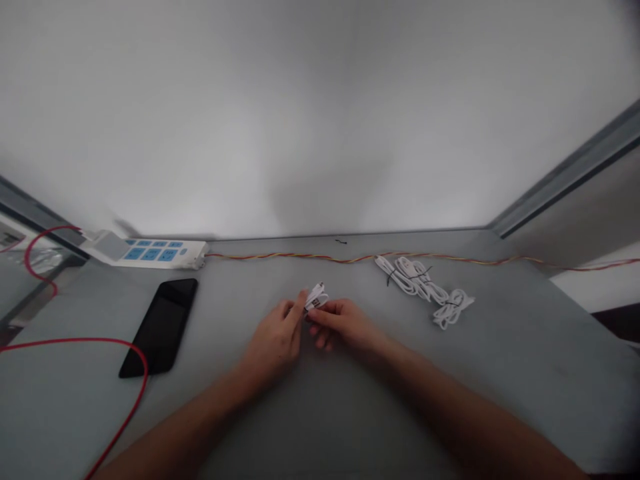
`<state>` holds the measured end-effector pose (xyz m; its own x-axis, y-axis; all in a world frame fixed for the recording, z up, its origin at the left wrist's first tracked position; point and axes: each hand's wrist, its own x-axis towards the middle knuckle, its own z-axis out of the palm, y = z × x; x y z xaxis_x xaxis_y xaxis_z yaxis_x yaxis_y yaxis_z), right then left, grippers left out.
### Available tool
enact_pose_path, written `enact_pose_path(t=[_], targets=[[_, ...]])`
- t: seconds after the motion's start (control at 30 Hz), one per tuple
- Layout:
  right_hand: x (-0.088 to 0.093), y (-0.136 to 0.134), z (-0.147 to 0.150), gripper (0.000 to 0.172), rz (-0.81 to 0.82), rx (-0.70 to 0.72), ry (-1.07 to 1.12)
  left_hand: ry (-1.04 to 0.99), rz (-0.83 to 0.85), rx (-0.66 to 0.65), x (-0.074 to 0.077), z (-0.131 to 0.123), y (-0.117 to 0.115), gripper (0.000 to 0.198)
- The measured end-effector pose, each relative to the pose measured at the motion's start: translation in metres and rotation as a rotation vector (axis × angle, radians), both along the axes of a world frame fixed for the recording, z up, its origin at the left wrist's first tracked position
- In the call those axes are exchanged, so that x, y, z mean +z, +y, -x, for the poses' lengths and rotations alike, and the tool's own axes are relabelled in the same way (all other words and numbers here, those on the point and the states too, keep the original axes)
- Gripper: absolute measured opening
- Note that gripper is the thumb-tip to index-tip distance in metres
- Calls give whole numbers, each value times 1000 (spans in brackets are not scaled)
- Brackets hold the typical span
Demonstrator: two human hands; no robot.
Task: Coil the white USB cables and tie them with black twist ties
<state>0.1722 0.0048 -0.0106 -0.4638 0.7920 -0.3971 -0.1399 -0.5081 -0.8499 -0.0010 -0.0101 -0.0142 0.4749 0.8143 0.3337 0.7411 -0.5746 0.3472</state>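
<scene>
One small coiled white cable (316, 297) is pinched just above the table (525, 347), both grips closed on it: left hand (276, 337), right hand (345, 325); two white coils (420, 280) lie tied beside them; beyond, one power strip (145, 253), one black phone (160, 327), one red cable (75, 340), one twisted wire (350, 259).

Soft, dimmish room light, no hard glare. Diffuse shadow on the wall (320, 193) right of the power strip (145, 253) (source not visible). Picture's grainy, left hand (275, 337) and right hand (345, 327) slightly soft, edges bowed, corners darker.
</scene>
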Motion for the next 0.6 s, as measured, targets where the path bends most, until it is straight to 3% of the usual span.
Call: enact_pose_path(t=[0.2, 0.43, 0.5, 0.6], targets=[[0, 2, -2, 34, -44, -79, -6, -111, 36, -48, 3, 0, -1, 49], [0, 12, -13, 37, -106, -24, -63, -200, 93, -303, 12, 13, 1, 59], [1, 14, -18, 36, -79, 6, -45, -189, 52, -341, 12, 16, 3, 62], [2, 14, -22, 33, -53, 44, -6, -105, -114, -287, 9, 18, 7, 61]])
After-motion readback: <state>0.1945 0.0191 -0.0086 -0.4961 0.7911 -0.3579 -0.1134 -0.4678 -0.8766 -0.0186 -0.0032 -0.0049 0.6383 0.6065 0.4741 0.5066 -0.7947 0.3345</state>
